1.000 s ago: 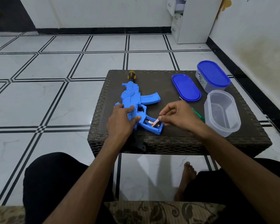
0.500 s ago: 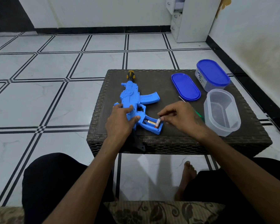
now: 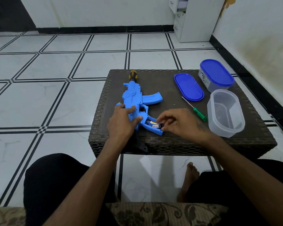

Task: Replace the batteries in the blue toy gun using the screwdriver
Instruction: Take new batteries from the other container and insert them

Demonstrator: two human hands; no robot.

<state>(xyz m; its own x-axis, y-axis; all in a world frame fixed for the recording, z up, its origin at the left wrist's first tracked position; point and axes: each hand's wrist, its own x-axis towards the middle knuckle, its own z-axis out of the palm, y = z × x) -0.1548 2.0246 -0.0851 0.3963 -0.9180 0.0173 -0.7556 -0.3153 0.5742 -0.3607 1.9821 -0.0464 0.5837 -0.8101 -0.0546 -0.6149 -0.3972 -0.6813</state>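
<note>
The battery (image 3: 155, 126) lies in the toy gun (image 3: 137, 101), at the right hand's fingertips (image 3: 158, 120). The screwdriver (image 3: 194, 109) lies right of those fingers, the open container (image 3: 225, 114) beyond it.

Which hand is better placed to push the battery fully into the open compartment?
The right hand: it already pinches the battery at the open compartment. The left hand rests on the blue toy gun, steadying it, and probably should stay there.

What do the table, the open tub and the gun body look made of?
Table: dark brown woven wicker or synthetic rattan, matte; the weave shows on top and sides.
Open tub: translucent frosted plastic; the table shows through its wall.
Toy gun: blue moulded plastic, slight sheen, raised moulded detail on the body.
</note>
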